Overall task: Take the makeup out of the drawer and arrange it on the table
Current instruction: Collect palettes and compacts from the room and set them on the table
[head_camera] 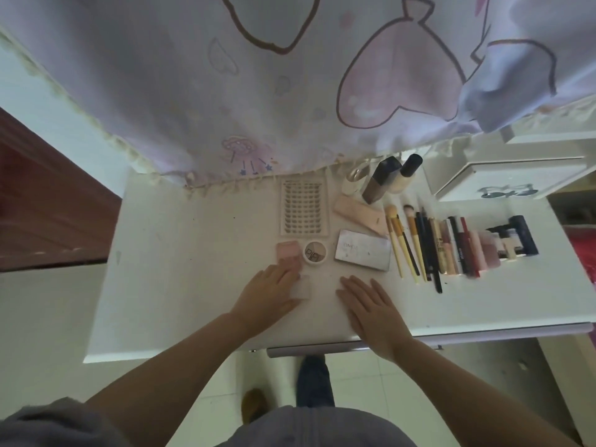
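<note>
Makeup lies spread on the white table (180, 285). A lash tray (304, 208) sits at the back. In front of it are a pink compact (288, 251), a round palette (315, 252) and a silver palette (362, 254). Brushes (404, 243) and lipsticks (464, 250) are lined up to the right. Two bottles (392, 179) stand at the back. My left hand (269, 293) lies over a small pale, translucent item (301, 287), fingertips touching the pink compact. My right hand (374, 309) rests flat on the table, fingers apart, holding nothing. The drawer front (322, 351) shows under the table edge.
A printed curtain (290, 75) hangs over the back of the table. A white box (506, 179) stands at the back right. A pink tube (361, 214) lies beside the bottles. My leg and shoe (314, 387) are on the tiled floor below.
</note>
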